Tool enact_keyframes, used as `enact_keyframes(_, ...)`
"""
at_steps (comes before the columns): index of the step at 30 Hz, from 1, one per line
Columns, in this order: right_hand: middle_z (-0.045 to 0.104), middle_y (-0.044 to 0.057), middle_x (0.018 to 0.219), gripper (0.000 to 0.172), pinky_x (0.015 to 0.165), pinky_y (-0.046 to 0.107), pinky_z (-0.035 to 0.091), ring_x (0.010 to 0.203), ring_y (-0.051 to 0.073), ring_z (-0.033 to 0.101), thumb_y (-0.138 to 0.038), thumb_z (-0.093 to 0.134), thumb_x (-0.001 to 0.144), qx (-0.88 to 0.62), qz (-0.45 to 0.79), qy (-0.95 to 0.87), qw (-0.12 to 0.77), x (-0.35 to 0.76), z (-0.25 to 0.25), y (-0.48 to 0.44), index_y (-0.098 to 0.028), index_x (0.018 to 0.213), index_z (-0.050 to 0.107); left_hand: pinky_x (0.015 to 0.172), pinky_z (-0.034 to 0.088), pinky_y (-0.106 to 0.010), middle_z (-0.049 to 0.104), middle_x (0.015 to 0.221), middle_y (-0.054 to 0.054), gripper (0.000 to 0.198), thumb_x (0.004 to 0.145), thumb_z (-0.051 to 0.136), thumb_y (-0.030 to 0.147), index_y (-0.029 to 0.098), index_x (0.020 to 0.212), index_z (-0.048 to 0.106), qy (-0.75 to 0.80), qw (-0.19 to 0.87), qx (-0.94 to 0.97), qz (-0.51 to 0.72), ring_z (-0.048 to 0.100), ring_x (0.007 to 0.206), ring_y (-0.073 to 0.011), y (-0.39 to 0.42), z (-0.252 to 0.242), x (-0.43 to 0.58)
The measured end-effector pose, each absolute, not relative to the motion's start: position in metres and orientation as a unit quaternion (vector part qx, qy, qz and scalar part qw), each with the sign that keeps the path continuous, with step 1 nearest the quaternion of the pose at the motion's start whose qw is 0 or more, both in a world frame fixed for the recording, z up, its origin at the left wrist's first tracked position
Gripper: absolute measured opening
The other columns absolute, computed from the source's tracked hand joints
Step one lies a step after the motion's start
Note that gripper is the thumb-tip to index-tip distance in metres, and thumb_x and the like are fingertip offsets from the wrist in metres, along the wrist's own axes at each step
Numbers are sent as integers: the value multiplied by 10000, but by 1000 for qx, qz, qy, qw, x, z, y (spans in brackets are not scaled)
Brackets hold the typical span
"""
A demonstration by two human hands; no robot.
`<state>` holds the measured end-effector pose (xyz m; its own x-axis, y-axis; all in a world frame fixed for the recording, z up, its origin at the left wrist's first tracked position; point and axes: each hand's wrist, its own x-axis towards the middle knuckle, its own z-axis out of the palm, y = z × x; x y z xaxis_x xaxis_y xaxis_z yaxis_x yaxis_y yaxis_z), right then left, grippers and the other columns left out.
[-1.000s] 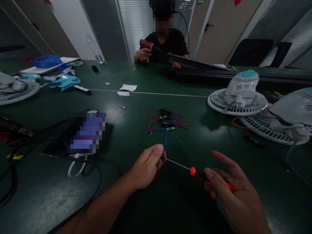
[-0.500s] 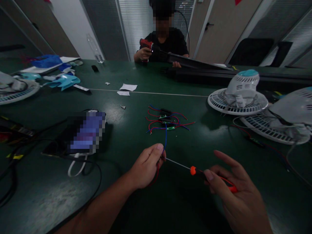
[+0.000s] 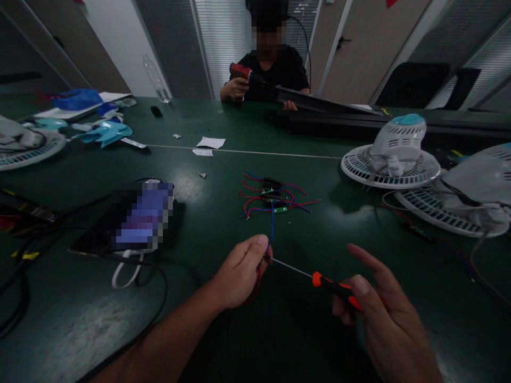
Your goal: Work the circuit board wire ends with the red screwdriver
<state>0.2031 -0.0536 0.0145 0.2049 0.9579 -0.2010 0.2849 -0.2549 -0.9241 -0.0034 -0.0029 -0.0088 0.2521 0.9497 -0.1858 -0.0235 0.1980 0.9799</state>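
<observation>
My left hand [image 3: 242, 272] is closed in a pinch around a small part, mostly hidden by the fingers. A blue wire [image 3: 272, 226] rises from it and a red wire [image 3: 257, 287] hangs below. My right hand [image 3: 385, 314] grips the orange-and-black handle of a screwdriver [image 3: 335, 289] between thumb and fingers, with the index finger stretched out. The screwdriver's shaft points left, and its tip meets the part at my left fingertips. Just beyond lie several small green circuit boards [image 3: 280, 210] with red and blue wires, some with black pieces.
White fan housings [image 3: 393, 167] stand at the right. At the left, a phone with a blurred screen [image 3: 143, 215] lies among black cables [image 3: 163, 292]. Paper scraps [image 3: 211, 142] lie farther back. Across the table a person holds a red drill [image 3: 239, 72] against long black bars [image 3: 339, 125].
My right hand has shifted its hold back along the screwdriver, so more of the handle shows in front of the fingers. My left hand stays almost still.
</observation>
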Motion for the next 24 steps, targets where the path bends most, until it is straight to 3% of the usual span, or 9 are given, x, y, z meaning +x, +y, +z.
enact_keyframes(6, 606, -45, 449, 568, 398, 253, 437, 405, 155, 547, -545, 446, 849, -706, 401, -467, 352, 200, 19, -51, -258, 1338, 410, 558, 318, -234, 426, 613, 31, 392, 901, 351, 463, 173, 716, 540, 474, 613, 492, 397, 387, 575, -106, -3, -11, -3)
enact_keyframes(11, 621, -44, 480, 573, 376, 225, 414, 415, 144, 550, -488, 538, 818, -685, 399, -478, 377, 200, 18, -51, -227, 1315, 425, 563, 327, -228, 424, 612, 34, 392, 899, 352, 463, 172, 712, 535, 473, 614, 493, 395, 391, 577, -105, -3, -9, -3)
enact_keyframes(24, 647, -15, 624, 593, 511, 279, 471, 548, 164, 580, -466, 601, 773, -674, 411, -470, 394, 202, 16, -52, -219, 1281, 421, 539, 307, -232, 403, 588, 46, 389, 900, 343, 461, 173, 716, 527, 469, 620, 492, 392, 363, 543, -100, -3, -9, -4)
